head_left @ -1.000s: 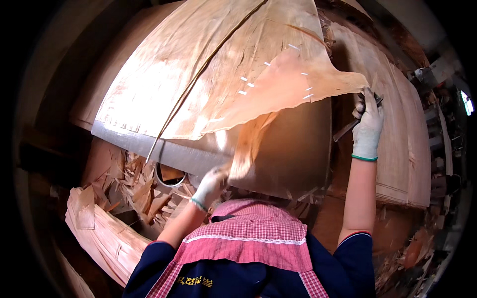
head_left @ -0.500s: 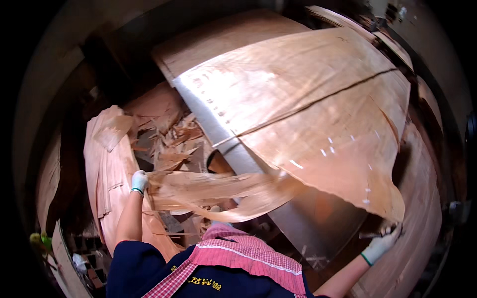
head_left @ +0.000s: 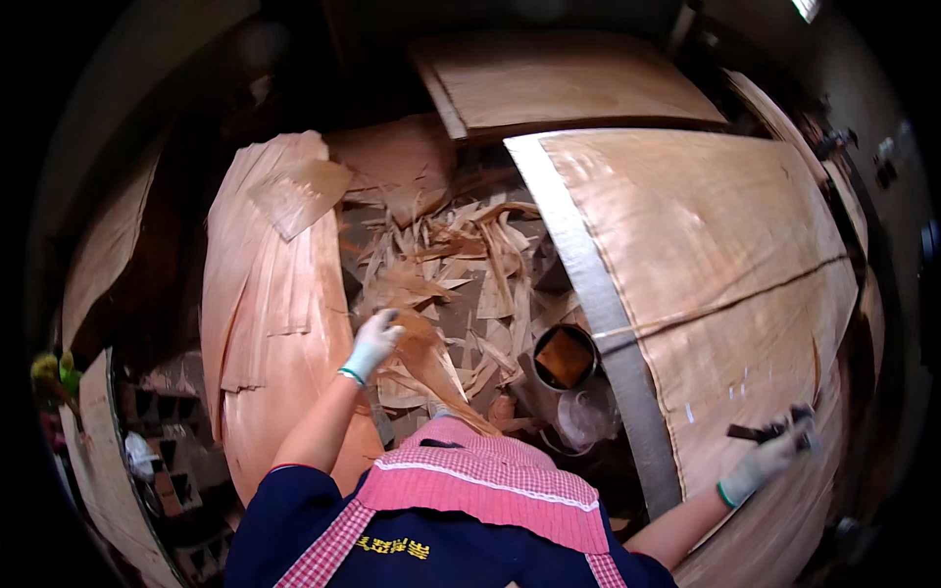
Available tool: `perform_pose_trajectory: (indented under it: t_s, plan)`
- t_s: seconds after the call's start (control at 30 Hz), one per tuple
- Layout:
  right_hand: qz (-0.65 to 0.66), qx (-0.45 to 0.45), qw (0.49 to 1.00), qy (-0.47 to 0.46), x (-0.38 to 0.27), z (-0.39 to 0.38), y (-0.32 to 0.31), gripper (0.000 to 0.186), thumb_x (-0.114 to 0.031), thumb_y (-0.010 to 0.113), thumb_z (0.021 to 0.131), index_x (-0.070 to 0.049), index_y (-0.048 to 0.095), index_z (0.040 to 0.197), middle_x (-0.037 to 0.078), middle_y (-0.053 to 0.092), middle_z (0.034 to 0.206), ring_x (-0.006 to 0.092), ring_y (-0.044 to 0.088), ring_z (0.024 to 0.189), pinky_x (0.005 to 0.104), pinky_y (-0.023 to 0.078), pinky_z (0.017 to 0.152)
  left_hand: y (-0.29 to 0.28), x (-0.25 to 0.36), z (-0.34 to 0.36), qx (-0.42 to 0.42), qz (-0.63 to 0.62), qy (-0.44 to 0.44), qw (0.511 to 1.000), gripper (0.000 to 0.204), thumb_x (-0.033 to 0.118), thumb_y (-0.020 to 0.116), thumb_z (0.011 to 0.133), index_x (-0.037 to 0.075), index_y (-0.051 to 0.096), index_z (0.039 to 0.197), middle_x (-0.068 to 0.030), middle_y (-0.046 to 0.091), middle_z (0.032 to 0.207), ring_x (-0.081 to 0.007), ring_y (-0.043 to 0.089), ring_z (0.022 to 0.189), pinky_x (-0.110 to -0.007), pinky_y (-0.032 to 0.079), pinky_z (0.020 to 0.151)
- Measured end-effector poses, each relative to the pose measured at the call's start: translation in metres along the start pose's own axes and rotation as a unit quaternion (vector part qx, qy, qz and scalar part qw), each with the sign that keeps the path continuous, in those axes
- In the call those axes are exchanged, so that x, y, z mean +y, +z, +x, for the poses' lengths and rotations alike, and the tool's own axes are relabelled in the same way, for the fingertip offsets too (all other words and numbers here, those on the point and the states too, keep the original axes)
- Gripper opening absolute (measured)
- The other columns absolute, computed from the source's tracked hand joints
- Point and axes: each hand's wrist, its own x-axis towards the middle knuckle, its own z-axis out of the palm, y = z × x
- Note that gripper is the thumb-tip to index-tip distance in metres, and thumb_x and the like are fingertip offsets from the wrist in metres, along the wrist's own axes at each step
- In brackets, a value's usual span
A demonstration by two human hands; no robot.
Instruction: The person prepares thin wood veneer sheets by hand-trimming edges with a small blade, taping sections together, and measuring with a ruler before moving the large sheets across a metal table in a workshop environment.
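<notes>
My left hand [head_left: 375, 343], in a white glove with a green cuff, is closed at the end of a torn strip of wood veneer [head_left: 428, 365]. The strip trails from the fingers toward my apron, over a heap of scraps. In its matching glove, my right hand [head_left: 779, 453] grips a dark, narrow hand tool [head_left: 749, 432]; its exact kind is unclear. That hand is over the lower right part of a large veneer sheet [head_left: 725, 235], which lies on a metal-edged table [head_left: 578, 245]. A dark seam or cord crosses the sheet.
Stacked veneer [head_left: 279, 382] stands at my left, with a loose piece [head_left: 299, 196] on top. Veneer scraps [head_left: 480, 265] cover the floor between stack and table. A round container [head_left: 565, 357] and crumpled clear plastic [head_left: 586, 419] sit beside the table. Another veneer stack [head_left: 578, 83] lies farther back.
My left hand has drawn the veneer strip off the table edge and over the scraps. The large sheet now lies flatter. The view has turned left; my right hand still holds the tool.
</notes>
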Motion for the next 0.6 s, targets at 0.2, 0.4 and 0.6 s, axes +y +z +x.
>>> perform_pose_trajectory:
  t_s: [0.2,0.4,0.6]
  plan:
    - [0.111,-0.333,0.936,0.019,-0.051,-0.075,0.179,0.034,-0.035,0.049,0.100,-0.004,0.059,0.109,0.001,0.059,0.092,0.0054,0.045,0.060,0.0208,0.038,0.051,-0.044,0.075,0.019,-0.167,-0.083,0.007,0.982,0.030,0.019,0.058,0.092,0.001,0.060,0.116,-0.0152,0.067,0.107,-0.0248,0.064,0.101,-0.033,0.049,0.089]
    - [0.053,-0.492,0.866,0.072,-0.088,-0.127,0.317,0.034,-0.035,0.051,0.100,-0.003,0.059,0.106,0.004,0.062,0.091,0.0055,0.047,0.056,0.0217,0.037,0.050,-0.073,0.095,0.078,-0.271,-0.135,0.006,0.953,0.031,0.019,0.056,0.095,0.004,0.058,0.121,-0.0120,0.065,0.107,-0.0199,0.062,0.101,-0.030,0.047,0.089]
    - [0.005,-0.533,0.845,0.045,-0.082,-0.134,0.474,0.028,-0.029,0.056,0.098,-0.002,0.063,0.102,-0.002,0.055,0.073,0.0042,0.042,0.057,0.0215,0.035,0.050,-0.086,0.101,0.215,-0.309,-0.096,0.030,0.946,0.033,0.025,0.055,0.096,0.001,0.058,0.119,-0.0155,0.064,0.111,-0.0260,0.061,0.104,-0.033,0.046,0.092]
